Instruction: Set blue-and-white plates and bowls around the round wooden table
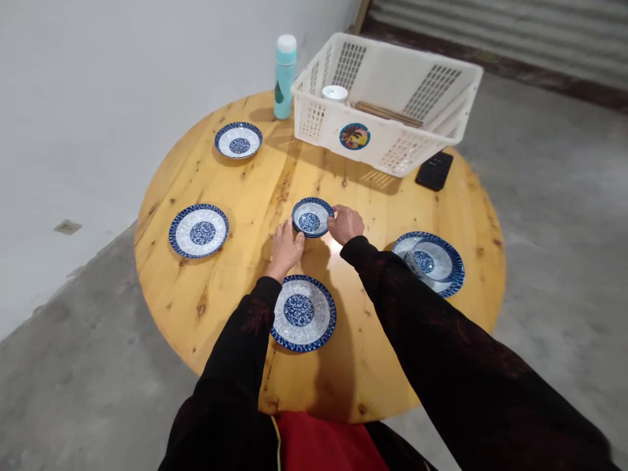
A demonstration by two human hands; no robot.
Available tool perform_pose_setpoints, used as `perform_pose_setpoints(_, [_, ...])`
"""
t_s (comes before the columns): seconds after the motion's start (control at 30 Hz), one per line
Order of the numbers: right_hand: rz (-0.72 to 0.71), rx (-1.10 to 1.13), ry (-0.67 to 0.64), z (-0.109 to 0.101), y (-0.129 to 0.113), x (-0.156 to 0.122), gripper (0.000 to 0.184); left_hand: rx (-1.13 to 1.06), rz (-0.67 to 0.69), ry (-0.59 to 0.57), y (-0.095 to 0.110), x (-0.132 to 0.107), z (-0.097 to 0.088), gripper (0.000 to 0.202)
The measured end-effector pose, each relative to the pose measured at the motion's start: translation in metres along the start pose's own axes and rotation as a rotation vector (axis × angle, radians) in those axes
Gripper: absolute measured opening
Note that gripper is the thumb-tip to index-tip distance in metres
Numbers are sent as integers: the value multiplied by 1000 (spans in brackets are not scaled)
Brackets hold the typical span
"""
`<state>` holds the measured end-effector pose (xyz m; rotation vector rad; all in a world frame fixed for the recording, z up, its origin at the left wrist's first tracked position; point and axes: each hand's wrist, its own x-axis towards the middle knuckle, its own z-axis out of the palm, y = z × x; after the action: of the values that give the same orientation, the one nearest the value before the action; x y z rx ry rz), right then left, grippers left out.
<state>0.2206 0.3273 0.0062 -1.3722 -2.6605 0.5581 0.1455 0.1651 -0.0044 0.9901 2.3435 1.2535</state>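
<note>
A small blue-and-white bowl [312,216] sits at the middle of a round wooden table [353,366]. My left hand [286,246] grips its near left rim and my right hand [346,223] grips its right rim, fingers curled on both. Just below my left wrist lies a blue-and-white plate [303,313]. A second bowl rests on another plate [432,261] to the right of my right forearm.
Two more patterned plates lie at the left [199,230] and far left [238,140]. A white plastic basket [392,140] with a cup and chopsticks stands at the back. Beside it are a teal bottle [284,77] and a black phone [434,170].
</note>
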Motion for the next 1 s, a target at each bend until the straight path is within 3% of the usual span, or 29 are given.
perform_pose_setpoints(0.13, [2, 37, 57, 3, 1, 1, 39, 94, -57, -53, -1, 2, 6, 54])
perform_pose_setpoints(0.23, [-46, 104, 150, 2, 7, -2, 38, 67, -30, -40, 3, -3, -3, 55])
perform_pose_setpoints(0.33, [-171, 220, 266, -4, 18, -20, 34, -154, 104, -45, 10, -22, -21, 53])
perform_pose_setpoints(0.43, [-284, 319, 312, -16, 26, -59, 29, -416, 130, -147, 14, -50, -45, 50])
perform_pose_setpoints(0.57, [-284, 336, 255, -25, 31, -131, 25, -530, 35, -321, 9, -95, -68, 49])
perform_pose_setpoints(0.7, [-203, 343, 136, -10, 40, -189, 24, -495, -23, -458, -8, -128, -68, 40])
perform_pose_setpoints(0.87, [-72, 383, -1, 15, 51, -232, 27, -357, -37, -594, -24, -141, -67, 30])
perform_pose_setpoints(1.0, [14, 396, -25, 26, 53, -251, 28, -300, -33, -655, -30, -141, -70, 30])
